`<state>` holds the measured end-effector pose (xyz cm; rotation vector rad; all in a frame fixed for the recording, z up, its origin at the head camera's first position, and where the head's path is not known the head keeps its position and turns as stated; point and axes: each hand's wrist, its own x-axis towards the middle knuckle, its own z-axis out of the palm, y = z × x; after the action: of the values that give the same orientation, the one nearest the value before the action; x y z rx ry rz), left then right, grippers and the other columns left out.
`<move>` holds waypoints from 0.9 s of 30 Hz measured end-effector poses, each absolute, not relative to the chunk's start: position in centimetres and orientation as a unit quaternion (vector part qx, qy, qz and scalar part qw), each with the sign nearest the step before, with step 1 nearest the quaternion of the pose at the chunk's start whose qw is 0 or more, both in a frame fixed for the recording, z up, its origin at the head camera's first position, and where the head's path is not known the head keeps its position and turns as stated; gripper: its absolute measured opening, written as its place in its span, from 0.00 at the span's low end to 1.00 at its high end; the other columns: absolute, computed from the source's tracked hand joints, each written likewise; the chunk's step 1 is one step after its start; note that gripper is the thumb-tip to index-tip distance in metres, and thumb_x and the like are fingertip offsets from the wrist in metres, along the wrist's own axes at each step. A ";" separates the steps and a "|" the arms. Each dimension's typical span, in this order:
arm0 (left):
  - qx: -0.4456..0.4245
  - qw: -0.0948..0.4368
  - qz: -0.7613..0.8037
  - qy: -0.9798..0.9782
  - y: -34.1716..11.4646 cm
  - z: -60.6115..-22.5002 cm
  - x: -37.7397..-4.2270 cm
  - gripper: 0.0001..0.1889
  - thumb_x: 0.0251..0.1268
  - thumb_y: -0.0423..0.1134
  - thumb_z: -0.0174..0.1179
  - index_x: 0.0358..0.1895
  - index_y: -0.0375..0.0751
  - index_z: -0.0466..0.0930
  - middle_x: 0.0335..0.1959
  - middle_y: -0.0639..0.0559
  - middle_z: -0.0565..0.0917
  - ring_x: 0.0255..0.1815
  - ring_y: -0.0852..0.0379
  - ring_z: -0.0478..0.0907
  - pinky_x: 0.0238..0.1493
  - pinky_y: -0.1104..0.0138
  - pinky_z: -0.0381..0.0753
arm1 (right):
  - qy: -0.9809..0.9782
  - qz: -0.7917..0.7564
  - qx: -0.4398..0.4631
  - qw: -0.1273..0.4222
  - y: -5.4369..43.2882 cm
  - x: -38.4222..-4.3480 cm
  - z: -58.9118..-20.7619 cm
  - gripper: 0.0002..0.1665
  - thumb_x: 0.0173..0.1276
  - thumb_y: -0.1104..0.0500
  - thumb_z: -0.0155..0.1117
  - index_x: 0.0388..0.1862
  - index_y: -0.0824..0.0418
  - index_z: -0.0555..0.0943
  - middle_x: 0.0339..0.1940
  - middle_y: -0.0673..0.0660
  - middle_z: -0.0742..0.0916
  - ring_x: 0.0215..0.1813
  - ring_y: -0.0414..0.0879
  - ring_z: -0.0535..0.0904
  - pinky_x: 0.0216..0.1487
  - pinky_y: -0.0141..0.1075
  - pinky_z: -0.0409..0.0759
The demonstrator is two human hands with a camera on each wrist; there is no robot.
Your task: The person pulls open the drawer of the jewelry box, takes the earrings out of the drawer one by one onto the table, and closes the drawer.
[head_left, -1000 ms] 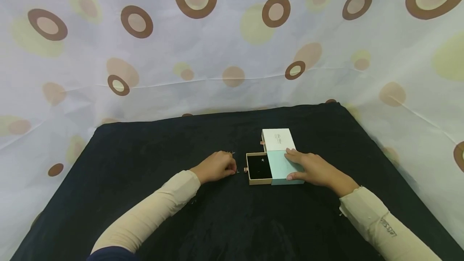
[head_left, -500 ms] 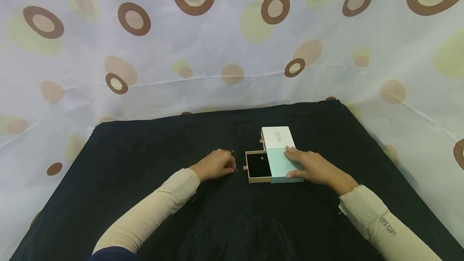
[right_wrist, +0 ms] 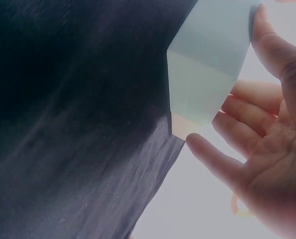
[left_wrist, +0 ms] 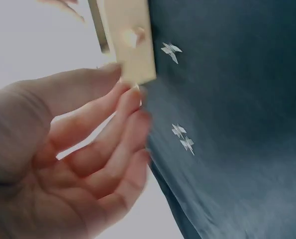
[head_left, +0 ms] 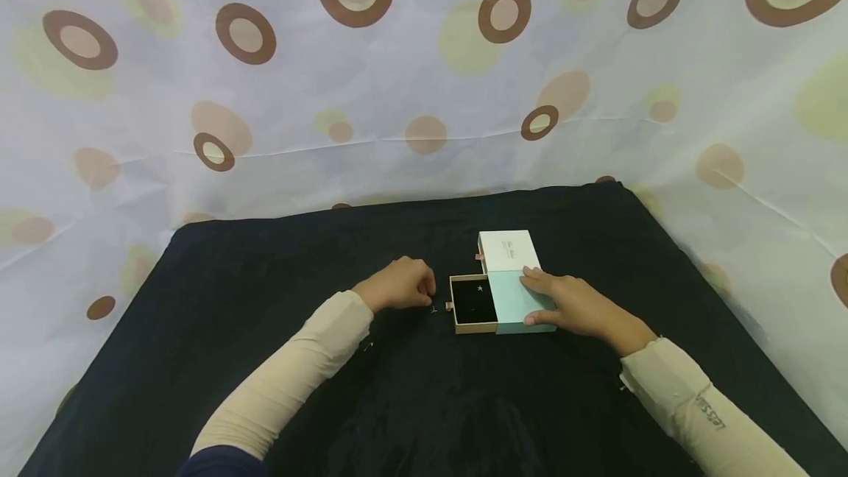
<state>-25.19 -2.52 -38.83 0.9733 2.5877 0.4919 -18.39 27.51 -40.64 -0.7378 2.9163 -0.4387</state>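
Note:
My left hand (head_left: 400,284) is just left of the pulled-out drawer (head_left: 472,329); its thumb and fingertips pinch a tiny silver piece (left_wrist: 139,92), mostly hidden. Beneath these fingertips, one star-like silver piece (head_left: 433,309) lies on the black cloth. Several more silver pieces (left_wrist: 171,51) show in the left wrist view. The drawer has a black lining, a pink pull tab (head_left: 449,307) and a small silver star (head_left: 480,288) inside. My right hand (head_left: 573,306) holds the pale teal sleeve of the jewelry box (head_left: 506,300), with thumb and index finger spread across its right half.
A white printed box section (head_left: 509,252) adjoins the teal sleeve on its far side. Small shiny bits (head_left: 368,347) lie close to my left sleeve. Black cloth (head_left: 424,411) covers the table, and a patterned curtain (head_left: 424,79) hangs behind and at the sides.
My left hand has shifted a little away from me, uncovering the silver piece on the cloth. The piece seen beyond its knuckles earlier no longer shows there. My right hand and the box stay put.

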 end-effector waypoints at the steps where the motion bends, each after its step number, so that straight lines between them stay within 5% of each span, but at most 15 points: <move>1: 0.340 0.156 0.183 0.909 -2.2 -38.6 -25.1 0.06 0.60 0.33 0.65 0.40 0.39 0.84 0.35 0.50 0.84 0.35 0.58 0.80 0.39 0.65 0.80 | 0.958 -0.144 -0.242 0.051 27.5 -18.4 -40.6 0.45 0.57 0.47 0.70 0.66 0.72 0.69 0.69 0.69 0.68 0.68 0.63 0.67 0.59 0.54 0.72; 11: 0.322 0.037 0.269 0.907 1.0 -39.1 -24.4 0.08 0.66 0.35 0.60 0.44 0.37 0.85 0.35 0.49 0.85 0.28 0.60 0.79 0.33 0.69 0.78 | 0.956 -0.151 -0.247 0.051 27.5 -18.3 -40.7 0.44 0.57 0.48 0.70 0.66 0.72 0.69 0.69 0.69 0.68 0.68 0.63 0.66 0.60 0.54 0.71; 21: 0.290 0.059 0.282 0.913 3.0 -40.3 -24.1 0.07 0.66 0.35 0.59 0.41 0.37 0.85 0.31 0.50 0.84 0.14 0.64 0.75 0.21 0.74 0.75 | 0.955 -0.151 -0.251 0.046 27.4 -18.3 -40.7 0.44 0.57 0.48 0.70 0.65 0.73 0.69 0.69 0.70 0.69 0.68 0.64 0.66 0.59 0.53 0.72; 27: 0.295 0.036 0.237 0.925 3.8 -40.8 -24.0 0.05 0.65 0.35 0.61 0.37 0.41 0.86 0.29 0.53 0.84 0.22 0.64 0.75 0.27 0.73 0.74 | 0.955 -0.153 -0.248 0.052 27.4 -18.3 -40.7 0.44 0.57 0.47 0.70 0.65 0.73 0.69 0.69 0.70 0.69 0.68 0.64 0.66 0.59 0.54 0.72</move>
<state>-23.99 3.78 -40.78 0.9053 2.8410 0.7271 -18.26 27.35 -40.68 -0.7557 2.9054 -0.4651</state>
